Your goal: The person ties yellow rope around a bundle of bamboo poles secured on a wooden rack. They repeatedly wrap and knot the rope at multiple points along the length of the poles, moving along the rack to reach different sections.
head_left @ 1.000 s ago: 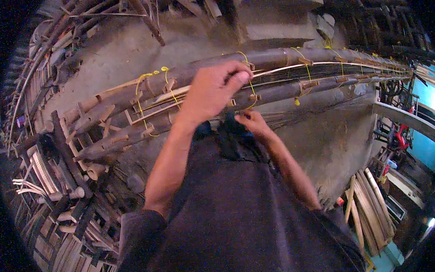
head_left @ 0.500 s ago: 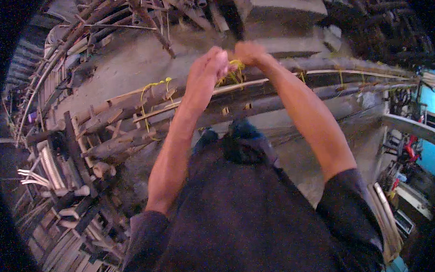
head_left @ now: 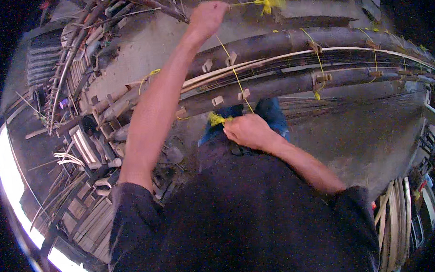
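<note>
Yellow string runs taut across two long dark poles, from one of my hands to the other. Beyond the far pole, my left hand is closed on one end, and a loose yellow tuft trails out to its right. Close to my body, my right hand grips the other end, with a frayed yellow bunch sticking out beside its fingers. The near pole lies between my hands. Small wooden blocks sit in the poles, and a pale thin strip lies along them.
More yellow ties cross the poles to the right. On the left are stacked wood pieces and a rack of sticks. Bent pale strips stand at the lower right. Grey floor spreads beyond the poles.
My hands, close together over the poles before, are now apart. The left moved up and away, the right came down toward my body, and the string is stretched between them.
</note>
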`<move>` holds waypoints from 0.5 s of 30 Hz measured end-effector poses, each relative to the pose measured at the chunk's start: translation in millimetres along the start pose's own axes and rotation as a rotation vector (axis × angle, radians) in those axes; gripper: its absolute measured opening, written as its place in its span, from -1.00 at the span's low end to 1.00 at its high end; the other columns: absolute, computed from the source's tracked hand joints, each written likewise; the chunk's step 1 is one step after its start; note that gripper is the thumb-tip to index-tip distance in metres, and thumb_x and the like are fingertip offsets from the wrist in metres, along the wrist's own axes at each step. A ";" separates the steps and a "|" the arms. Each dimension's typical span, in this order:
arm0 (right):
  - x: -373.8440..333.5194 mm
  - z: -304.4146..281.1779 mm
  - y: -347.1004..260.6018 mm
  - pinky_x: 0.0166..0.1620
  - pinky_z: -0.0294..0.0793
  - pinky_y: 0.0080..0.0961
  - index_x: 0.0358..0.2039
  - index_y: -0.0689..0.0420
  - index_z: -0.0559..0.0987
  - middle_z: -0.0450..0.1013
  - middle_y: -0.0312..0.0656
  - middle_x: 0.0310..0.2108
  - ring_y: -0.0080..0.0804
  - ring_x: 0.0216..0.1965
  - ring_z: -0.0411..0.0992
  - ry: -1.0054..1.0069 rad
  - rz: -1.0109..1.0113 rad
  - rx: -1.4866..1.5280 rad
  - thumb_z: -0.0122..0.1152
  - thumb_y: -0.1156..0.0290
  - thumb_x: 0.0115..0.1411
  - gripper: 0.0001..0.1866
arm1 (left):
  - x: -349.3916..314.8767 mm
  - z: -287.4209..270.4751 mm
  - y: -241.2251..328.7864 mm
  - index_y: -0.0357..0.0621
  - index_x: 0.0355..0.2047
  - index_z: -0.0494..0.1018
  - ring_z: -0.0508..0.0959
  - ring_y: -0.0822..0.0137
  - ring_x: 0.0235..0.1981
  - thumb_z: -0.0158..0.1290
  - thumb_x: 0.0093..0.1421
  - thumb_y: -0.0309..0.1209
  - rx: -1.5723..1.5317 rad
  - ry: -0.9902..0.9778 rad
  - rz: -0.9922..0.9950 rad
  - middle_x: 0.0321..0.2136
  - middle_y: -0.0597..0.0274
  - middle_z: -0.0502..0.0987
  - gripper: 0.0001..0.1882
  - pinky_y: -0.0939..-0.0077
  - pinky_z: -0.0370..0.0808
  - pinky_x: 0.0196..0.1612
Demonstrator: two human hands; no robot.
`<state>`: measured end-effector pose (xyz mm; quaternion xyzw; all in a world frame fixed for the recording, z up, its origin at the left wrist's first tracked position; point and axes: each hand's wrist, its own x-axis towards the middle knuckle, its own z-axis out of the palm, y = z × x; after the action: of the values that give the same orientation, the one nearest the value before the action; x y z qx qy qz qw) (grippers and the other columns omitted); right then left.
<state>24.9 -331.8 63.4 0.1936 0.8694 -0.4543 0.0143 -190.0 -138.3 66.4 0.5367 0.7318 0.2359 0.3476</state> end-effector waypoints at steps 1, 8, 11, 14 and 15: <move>-2.0 -2.8 1.1 -0.50 0.49 -0.19 -0.51 0.11 0.49 0.46 -0.10 -0.65 -0.15 -0.58 0.50 -0.068 -0.020 -0.131 -0.01 0.33 0.07 -0.84 | 4.4 24.1 -26.7 -0.25 -0.53 0.45 0.49 0.16 -0.52 -0.14 0.10 -0.08 0.067 -0.019 -0.028 -0.61 0.05 0.48 -0.56 0.33 0.41 -0.33; -5.9 -17.5 -7.8 -0.28 0.49 -0.39 -0.02 0.22 0.37 0.44 -0.10 -0.29 -0.28 -0.33 0.45 0.276 -0.005 -0.341 0.02 0.37 0.09 -0.58 | 12.9 -39.3 -13.8 -0.10 -0.30 0.53 0.54 0.05 -0.30 -0.24 0.18 0.13 0.464 -0.294 0.135 -0.34 0.03 0.56 -0.42 0.27 0.43 -0.17; 1.0 -12.0 -55.6 -0.26 0.46 -0.41 0.04 0.23 0.30 0.43 -0.14 -0.32 -0.31 -0.37 0.43 0.228 -0.020 0.006 0.04 0.31 0.15 -0.54 | -41.3 -112.0 -62.2 -0.12 -0.24 0.50 0.55 0.04 -0.33 -0.17 0.18 0.08 0.265 -0.026 0.295 -0.38 0.04 0.56 -0.47 0.26 0.44 -0.21; 52.7 45.2 -54.1 -0.35 0.42 -0.45 -0.11 0.21 0.42 0.44 -0.19 -0.39 -0.36 -0.43 0.42 0.349 0.036 0.243 0.07 0.31 0.17 -0.68 | -110.5 -150.2 -75.0 -0.12 -0.23 0.49 0.54 0.00 -0.35 -0.13 0.20 -0.03 0.126 0.047 0.245 -0.41 0.01 0.55 -0.57 0.19 0.43 -0.26; 70.4 62.3 -52.4 -0.38 0.41 -0.46 -0.17 0.20 0.46 0.44 -0.21 -0.42 -0.37 -0.45 0.41 0.390 0.045 0.328 0.08 0.31 0.17 -0.72 | -138.5 -153.0 -74.0 -0.12 -0.24 0.48 0.54 -0.02 -0.37 -0.12 0.21 -0.08 0.047 0.044 0.221 -0.43 0.01 0.55 -0.61 0.15 0.42 -0.28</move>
<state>-67.9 -385.4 53.8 0.2966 0.7660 -0.5428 -0.1750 -327.3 -288.7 147.6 0.6166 0.6811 0.2674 0.2905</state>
